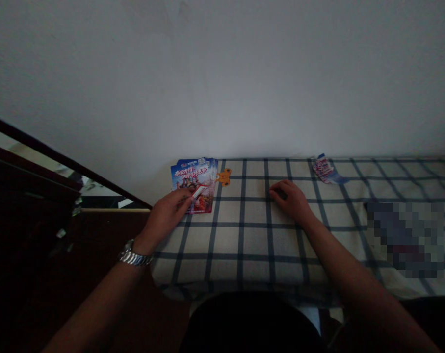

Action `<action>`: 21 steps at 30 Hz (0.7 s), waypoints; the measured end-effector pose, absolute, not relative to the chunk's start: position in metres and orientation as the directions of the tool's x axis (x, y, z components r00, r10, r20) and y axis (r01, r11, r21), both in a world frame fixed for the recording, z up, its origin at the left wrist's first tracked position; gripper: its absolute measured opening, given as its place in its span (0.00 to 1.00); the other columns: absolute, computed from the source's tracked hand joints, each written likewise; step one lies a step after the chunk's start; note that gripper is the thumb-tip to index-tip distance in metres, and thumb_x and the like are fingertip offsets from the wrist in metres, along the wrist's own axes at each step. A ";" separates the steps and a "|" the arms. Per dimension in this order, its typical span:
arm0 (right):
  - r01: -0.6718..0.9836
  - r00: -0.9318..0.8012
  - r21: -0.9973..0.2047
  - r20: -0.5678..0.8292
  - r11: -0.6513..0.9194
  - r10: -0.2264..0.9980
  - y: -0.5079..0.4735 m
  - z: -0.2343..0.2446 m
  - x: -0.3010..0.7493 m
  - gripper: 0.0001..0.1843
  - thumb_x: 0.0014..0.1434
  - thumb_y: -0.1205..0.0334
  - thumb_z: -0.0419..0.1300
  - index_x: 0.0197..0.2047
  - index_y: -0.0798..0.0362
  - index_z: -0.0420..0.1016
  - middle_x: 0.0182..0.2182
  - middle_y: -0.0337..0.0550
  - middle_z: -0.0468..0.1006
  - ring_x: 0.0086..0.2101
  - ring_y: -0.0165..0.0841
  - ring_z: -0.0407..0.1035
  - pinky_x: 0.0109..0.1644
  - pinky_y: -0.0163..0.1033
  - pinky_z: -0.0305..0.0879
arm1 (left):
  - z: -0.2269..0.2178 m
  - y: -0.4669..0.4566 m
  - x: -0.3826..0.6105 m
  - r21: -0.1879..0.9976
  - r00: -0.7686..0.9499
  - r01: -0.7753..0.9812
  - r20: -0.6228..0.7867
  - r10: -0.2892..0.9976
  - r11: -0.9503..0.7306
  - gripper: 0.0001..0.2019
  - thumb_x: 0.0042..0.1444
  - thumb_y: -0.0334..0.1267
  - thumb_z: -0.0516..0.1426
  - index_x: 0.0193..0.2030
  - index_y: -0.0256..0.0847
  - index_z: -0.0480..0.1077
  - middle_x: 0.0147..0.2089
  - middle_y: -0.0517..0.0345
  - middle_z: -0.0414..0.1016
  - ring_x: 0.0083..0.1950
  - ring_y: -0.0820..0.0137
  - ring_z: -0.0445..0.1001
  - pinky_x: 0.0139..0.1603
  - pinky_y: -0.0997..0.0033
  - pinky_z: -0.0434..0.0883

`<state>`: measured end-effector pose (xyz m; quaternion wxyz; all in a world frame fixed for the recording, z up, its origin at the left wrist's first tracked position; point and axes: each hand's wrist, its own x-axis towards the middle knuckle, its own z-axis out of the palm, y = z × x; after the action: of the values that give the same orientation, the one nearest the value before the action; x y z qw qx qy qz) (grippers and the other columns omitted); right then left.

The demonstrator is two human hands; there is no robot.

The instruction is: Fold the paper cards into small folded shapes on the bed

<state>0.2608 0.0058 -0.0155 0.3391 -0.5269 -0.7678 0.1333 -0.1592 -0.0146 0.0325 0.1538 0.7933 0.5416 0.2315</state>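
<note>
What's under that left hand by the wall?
A stack of colourful printed leaflets on the checked cloth. The left hand covers their lower corner, so the print there is hidden.

My left arm reaches forward beside the left edge of the checked cloth [244,235], a metal watch [134,256] on the wrist. My left hand [169,213] lies knuckles up over the cloth's far left corner, fingers drawn together; I cannot tell their grip. My right arm crosses the cloth's near edge, and my right hand [292,198] rests palm down mid-cloth, fingers loosely curled.
</note>
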 end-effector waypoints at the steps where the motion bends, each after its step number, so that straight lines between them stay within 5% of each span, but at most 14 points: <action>1: 0.718 -0.211 -0.566 0.379 0.406 0.901 0.006 -0.015 0.261 0.07 0.68 0.57 0.60 0.42 0.50 0.78 0.38 0.46 0.78 0.40 0.42 0.74 0.46 0.48 0.71 | 0.034 -0.014 -0.154 0.481 0.325 0.782 0.229 0.918 -0.396 0.17 0.74 0.50 0.51 0.58 0.45 0.73 0.59 0.51 0.79 0.57 0.58 0.78 0.58 0.57 0.74; 5: 0.694 -0.189 -0.602 0.378 0.395 0.906 0.005 -0.014 0.261 0.08 0.69 0.57 0.60 0.43 0.50 0.78 0.37 0.45 0.77 0.38 0.40 0.73 0.45 0.47 0.71 | 0.040 -0.013 -0.123 0.422 0.468 0.715 0.303 0.830 -0.557 0.13 0.74 0.45 0.51 0.52 0.44 0.74 0.60 0.52 0.78 0.61 0.60 0.76 0.62 0.56 0.73; 14: 0.666 -0.055 -0.653 0.439 0.360 0.897 0.003 -0.010 0.262 0.09 0.68 0.55 0.60 0.44 0.50 0.78 0.38 0.45 0.77 0.35 0.38 0.73 0.40 0.45 0.72 | 0.027 -0.020 -0.031 0.327 0.689 0.580 0.293 0.663 -0.747 0.10 0.75 0.38 0.51 0.56 0.42 0.71 0.63 0.51 0.74 0.63 0.62 0.75 0.62 0.57 0.76; 21: 0.704 -0.233 -0.523 0.468 0.480 0.852 0.001 -0.015 0.265 0.16 0.68 0.58 0.61 0.57 0.45 0.77 0.55 0.51 0.78 0.57 0.48 0.72 0.63 0.58 0.70 | 0.017 -0.024 0.006 0.255 0.750 0.558 0.252 0.612 -0.790 0.10 0.73 0.40 0.53 0.54 0.42 0.72 0.56 0.49 0.77 0.58 0.58 0.76 0.59 0.52 0.76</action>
<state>0.2646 0.0008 -0.0150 0.3657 -0.4997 -0.7787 0.1012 0.0061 -0.0244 0.0174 0.0819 0.9318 0.3139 0.1628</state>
